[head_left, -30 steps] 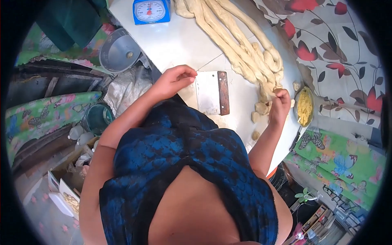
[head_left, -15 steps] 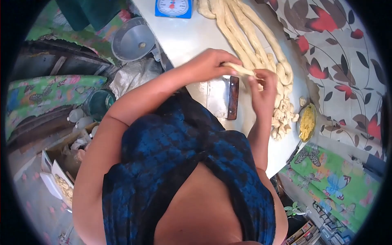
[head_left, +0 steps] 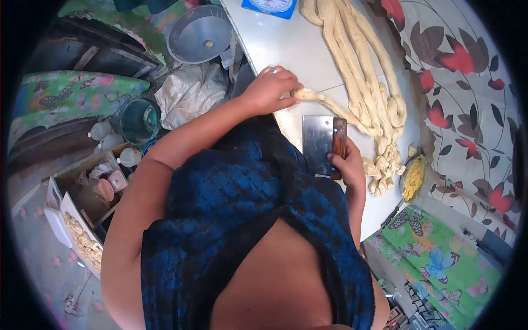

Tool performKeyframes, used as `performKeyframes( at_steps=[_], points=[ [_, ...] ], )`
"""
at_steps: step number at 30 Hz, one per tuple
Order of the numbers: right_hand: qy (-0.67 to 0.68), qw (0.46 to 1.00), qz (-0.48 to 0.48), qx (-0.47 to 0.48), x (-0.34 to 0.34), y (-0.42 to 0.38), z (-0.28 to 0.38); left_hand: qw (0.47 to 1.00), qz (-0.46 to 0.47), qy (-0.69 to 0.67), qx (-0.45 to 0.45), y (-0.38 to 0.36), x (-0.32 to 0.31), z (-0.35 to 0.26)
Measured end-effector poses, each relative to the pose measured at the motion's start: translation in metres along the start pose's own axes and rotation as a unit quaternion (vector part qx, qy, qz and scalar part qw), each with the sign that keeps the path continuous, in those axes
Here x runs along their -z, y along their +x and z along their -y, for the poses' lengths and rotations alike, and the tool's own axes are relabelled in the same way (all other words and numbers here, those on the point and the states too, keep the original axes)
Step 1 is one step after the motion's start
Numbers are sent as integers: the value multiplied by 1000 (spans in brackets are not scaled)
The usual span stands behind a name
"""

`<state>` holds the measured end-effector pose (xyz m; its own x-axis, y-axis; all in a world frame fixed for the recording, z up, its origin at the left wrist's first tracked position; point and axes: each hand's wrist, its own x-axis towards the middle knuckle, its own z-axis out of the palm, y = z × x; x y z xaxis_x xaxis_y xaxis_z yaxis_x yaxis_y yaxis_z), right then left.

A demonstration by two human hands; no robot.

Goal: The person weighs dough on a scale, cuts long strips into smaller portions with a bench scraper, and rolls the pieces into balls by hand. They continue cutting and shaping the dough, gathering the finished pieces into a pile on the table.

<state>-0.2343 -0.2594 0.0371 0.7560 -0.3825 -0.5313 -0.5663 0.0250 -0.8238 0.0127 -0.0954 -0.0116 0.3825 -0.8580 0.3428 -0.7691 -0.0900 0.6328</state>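
My left hand (head_left: 273,89) is closed round the end of a thin dough rope (head_left: 334,108), which stretches over the table toward the long thick dough strands (head_left: 352,60). Close to my body, my right hand (head_left: 350,165) grips the wooden handle of a dough scraper (head_left: 318,140). Its broad metal blade faces left, apart from the rope. Just beyond my right hand lies a heap of small cut dough pieces (head_left: 385,169), touching the near end of the strands.
A blue kitchen scale (head_left: 269,6) stands at the table's far left. At the right edge sits a pan of yellow filling or crumbs (head_left: 414,179). Left of the table are a grey metal basin (head_left: 199,34), a plastic sack (head_left: 190,93) and a green bucket (head_left: 136,122).
My right hand has let go of the dough and taken hold of the scraper's handle. My left hand has drawn the rope's end left. The view has shifted a little.
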Motion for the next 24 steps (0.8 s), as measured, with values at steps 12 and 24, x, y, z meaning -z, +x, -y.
performKeyframes(
  at_steps=[12, 24],
  points=[
    [-177, 948, -108, 240, -58, 37, 78, 1000, -9, 25, -2, -3, -9, 7],
    [-326, 926, -96, 163, -71, 45, 110, 999, -21, 17, -36, -4, -10, 8]
  ],
)
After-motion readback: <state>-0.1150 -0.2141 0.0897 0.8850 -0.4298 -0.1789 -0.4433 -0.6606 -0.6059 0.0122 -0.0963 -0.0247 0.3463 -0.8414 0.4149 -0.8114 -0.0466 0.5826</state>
